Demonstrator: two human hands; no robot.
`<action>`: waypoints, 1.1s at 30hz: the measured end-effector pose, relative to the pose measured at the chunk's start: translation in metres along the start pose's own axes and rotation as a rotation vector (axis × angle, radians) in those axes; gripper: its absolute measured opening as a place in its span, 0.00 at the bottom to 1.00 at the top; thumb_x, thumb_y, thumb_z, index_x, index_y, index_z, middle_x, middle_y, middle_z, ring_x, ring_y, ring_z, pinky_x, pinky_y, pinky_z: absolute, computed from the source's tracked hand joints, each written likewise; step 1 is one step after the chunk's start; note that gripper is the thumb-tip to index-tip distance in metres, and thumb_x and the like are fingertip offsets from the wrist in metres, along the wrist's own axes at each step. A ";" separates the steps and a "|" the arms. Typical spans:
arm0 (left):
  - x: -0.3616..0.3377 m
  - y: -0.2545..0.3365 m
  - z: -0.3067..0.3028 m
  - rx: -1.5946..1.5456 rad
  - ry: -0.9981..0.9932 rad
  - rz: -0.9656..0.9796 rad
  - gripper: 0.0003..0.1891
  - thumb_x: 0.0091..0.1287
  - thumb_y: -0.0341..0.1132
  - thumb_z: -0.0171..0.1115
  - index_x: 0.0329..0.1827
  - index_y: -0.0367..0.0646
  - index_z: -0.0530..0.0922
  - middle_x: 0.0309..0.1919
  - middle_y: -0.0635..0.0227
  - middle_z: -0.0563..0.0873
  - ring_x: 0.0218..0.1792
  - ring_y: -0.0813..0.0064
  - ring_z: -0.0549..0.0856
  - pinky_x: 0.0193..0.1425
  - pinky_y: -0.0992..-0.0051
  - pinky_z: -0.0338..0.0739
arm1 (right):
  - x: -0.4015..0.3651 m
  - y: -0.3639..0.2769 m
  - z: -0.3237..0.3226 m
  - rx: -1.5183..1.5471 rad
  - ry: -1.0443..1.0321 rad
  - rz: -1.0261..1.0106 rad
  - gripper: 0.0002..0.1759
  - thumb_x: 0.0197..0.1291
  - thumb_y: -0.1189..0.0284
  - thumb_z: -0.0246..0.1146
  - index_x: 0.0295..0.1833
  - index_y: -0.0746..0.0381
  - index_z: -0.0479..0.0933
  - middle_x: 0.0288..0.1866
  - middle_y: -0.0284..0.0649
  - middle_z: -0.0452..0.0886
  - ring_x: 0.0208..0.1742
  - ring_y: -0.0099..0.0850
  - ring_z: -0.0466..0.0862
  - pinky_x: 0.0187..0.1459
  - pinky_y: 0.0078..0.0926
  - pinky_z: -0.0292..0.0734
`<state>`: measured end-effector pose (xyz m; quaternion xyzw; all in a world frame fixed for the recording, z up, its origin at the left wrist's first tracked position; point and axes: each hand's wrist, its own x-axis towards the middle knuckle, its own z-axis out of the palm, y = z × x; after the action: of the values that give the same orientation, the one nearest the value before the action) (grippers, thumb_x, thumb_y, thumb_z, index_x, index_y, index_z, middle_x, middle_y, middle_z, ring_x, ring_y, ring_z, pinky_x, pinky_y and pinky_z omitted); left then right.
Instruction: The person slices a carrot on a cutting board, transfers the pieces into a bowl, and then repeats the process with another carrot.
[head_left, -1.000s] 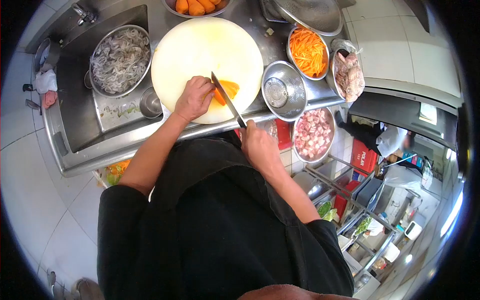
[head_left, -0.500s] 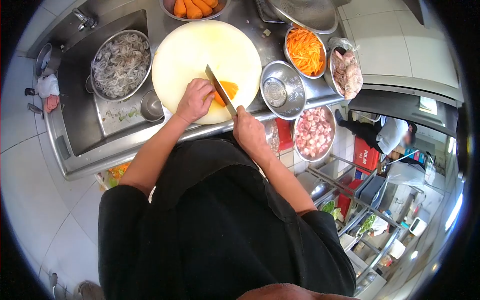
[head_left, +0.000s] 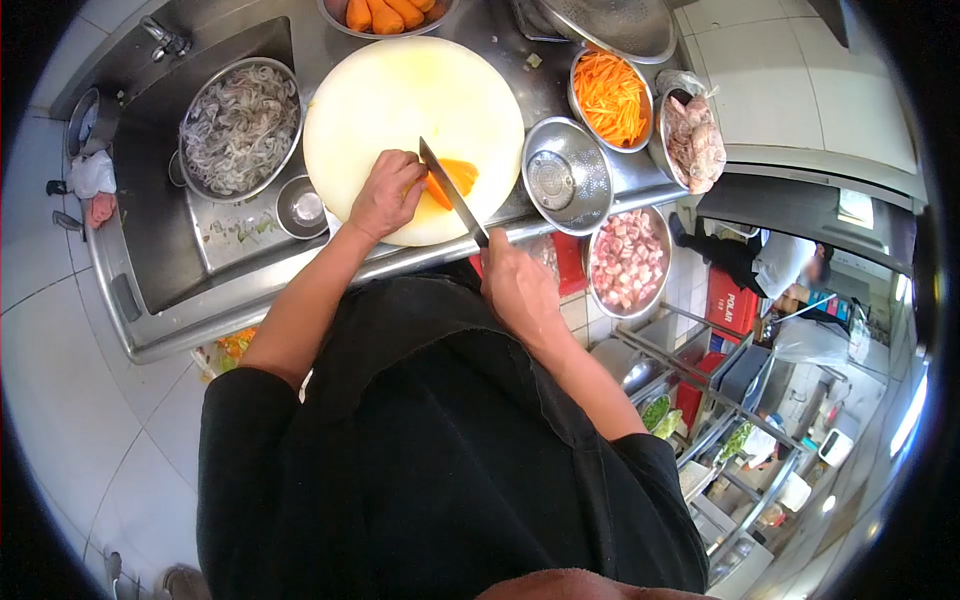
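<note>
A kitchen knife [head_left: 452, 193] lies slantwise over the round cutting board [head_left: 400, 95], its handle closed in my right hand [head_left: 522, 284] just past the board's near edge. On the board, my left hand [head_left: 388, 195] has curled fingers pressed on a piece of carrot [head_left: 438, 192] at the blade's left side. Flat orange carrot slices [head_left: 461, 174] spread out to the right of the blade. My left fingertips are partly hidden, close beside the knife.
Whole carrots [head_left: 388, 15] fill a bowl behind the board. To the right stand an empty colander [head_left: 566, 178], a bowl of carrot strips [head_left: 610, 100] and bowls of meat [head_left: 628, 262]. A sink [head_left: 150, 240] holds a pot of greyish strips [head_left: 240, 130]. A person [head_left: 780, 265] is farther right.
My right hand has drawn the knife back toward my body and slightly right. My left hand stays at the carrot, almost unmoved.
</note>
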<state>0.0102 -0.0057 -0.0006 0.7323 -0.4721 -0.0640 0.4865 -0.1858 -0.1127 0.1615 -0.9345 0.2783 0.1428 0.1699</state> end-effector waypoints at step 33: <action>-0.001 0.001 0.001 0.006 0.042 -0.026 0.11 0.64 0.24 0.68 0.49 0.35 0.83 0.48 0.55 0.84 0.55 0.49 0.81 0.64 0.58 0.77 | 0.005 0.006 0.019 0.018 -0.029 0.015 0.10 0.76 0.69 0.58 0.48 0.68 0.71 0.31 0.62 0.86 0.35 0.64 0.88 0.40 0.64 0.81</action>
<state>0.0085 -0.0054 -0.0012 0.7410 -0.4525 -0.0532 0.4933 -0.1885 -0.1119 0.1414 -0.9287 0.2839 0.1551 0.1813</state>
